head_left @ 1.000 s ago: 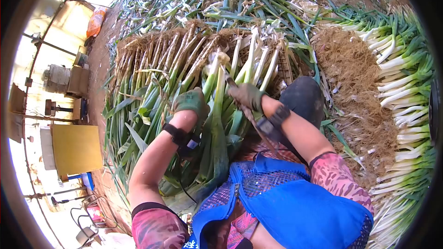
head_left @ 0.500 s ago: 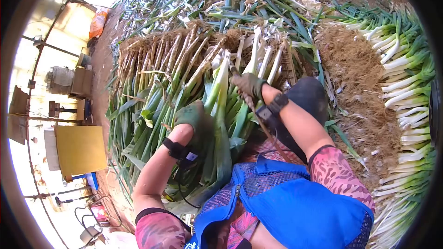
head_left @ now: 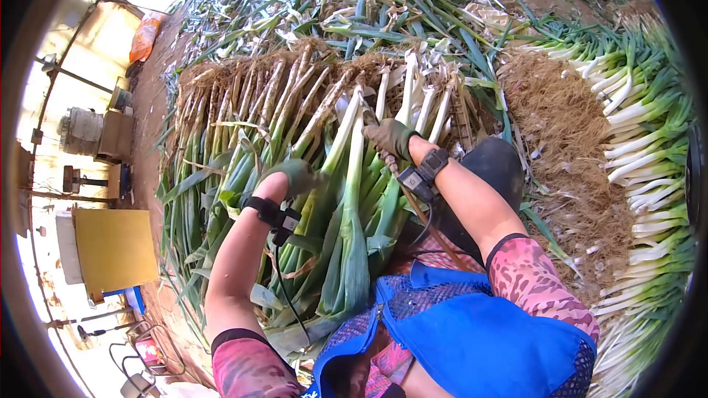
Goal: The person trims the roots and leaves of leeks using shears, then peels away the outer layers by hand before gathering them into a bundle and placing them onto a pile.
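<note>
My right hand [head_left: 391, 138], in a dark work glove, is closed round a thin hose nozzle [head_left: 369, 112], its tip among the white stalks. A brown hose [head_left: 420, 210] trails from it down past my lap. My left hand [head_left: 296, 177], also gloved, is smeared by motion above the green leaves, so its fingers do not show clearly. Close to it, leeks [head_left: 354, 177] with pale, peeled-looking stalks lie on the pile. To the left, leeks with soil-brown stalks [head_left: 276, 92] lie side by side, roots pointing away from me.
Loose leaves and peelings [head_left: 332, 0] cover the ground beyond the row. On the right, a long row of white-stalked leeks [head_left: 649, 169] lies with its brown roots [head_left: 568, 147] towards me. A yellow board [head_left: 118, 247] and a metal-framed chair [head_left: 151, 346] are at the left.
My left hand has moved left, away from the pale leeks. My right hand keeps its hold on the hose nozzle, nearly in place. The view has shifted slightly.
</note>
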Tool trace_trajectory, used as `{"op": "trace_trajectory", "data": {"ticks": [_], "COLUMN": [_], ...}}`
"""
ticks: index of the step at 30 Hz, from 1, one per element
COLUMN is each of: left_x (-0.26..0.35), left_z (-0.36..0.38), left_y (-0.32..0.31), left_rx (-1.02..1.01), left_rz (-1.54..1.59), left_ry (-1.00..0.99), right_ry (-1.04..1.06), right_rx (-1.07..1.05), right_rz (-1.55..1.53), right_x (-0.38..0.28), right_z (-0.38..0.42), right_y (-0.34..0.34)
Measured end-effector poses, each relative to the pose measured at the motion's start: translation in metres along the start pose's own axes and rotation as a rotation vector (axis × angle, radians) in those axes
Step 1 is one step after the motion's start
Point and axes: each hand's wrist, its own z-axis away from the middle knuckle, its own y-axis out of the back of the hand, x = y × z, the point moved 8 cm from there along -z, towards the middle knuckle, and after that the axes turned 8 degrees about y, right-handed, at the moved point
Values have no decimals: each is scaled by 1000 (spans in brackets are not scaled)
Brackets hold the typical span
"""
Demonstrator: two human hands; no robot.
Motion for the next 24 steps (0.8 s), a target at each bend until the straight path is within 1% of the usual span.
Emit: {"op": "trace_trajectory", "data": {"ticks": [1, 3, 4, 5, 7, 8, 9, 11, 12, 13, 14, 15, 17, 18, 19, 20, 21, 22, 23, 24], "left_x": [-2, -17, -26, -28, -28, -30, -35, -28, -30, -41, -50, -62, -91, -103, -111, -127, -150, -203, -217, -210], "left_z": [-11, -49, -80, -95, -118, -131, -143, -111, -106, -88, -84, -79, -54, -23, 24, 70, 116, 139, 188, 243], "left_y": [14, 27, 24, 22, 23, 26, 29, 41, 44, 47, 52, 54, 68, 81, 98, 116, 136, 157, 183, 212], "left_rx": [171, 514, 621, 601, 565, 541, 552, 484, 446, 552, 519, 483, 566, 562, 554, 712, 916, 1035, 1152, 1238], "left_rz": [41, 127, 103, 64, -19, -29, -21, 31, 16, 194, 328, 462, 934, 1024, 1114, 1139, 1101, 1029, 919, 760], "left_ry": [0, 5, -23, 7, 66, 90, 78, 93, 54, 6, -25, -48, -422, -535, -651, -650, -614, -466, -349, -227], "right_ry": [33, -101, -5, 34, -29, 2, -35, 46, 107, 167, 223, 197, 155, 128, 109, 90, 70, 88, 85, 81], "right_rx": [-14, -96, -83, -82, -141, -145, -170, -110, -87, -65, -46, -45, -52, -57, -54, -53, -54, -66, -80, -94], "right_rz": [24, 20, 118, 142, 132, 93, 75, 273, 275, 274, 268, 246, 198, 175, 143, 113, 84, 60, 22, -14], "right_x": [-8, -12, -10, -11, 3, 14, 23, 10, 4, 1, 0, 5, 14, 9, 10, 12, 12, 7, 8, 10], "right_z": [8, 41, 39, 43, 52, 54, 62, 82, 91, 102, 111, 117, 125, 132, 137, 140, 143, 147, 146, 145], "right_y": [-4, -13, -12, -16, -26, -31, -33, -24, -18, -10, -2, 5, 16, 19, 22, 24, 25, 24, 21, 18]}}
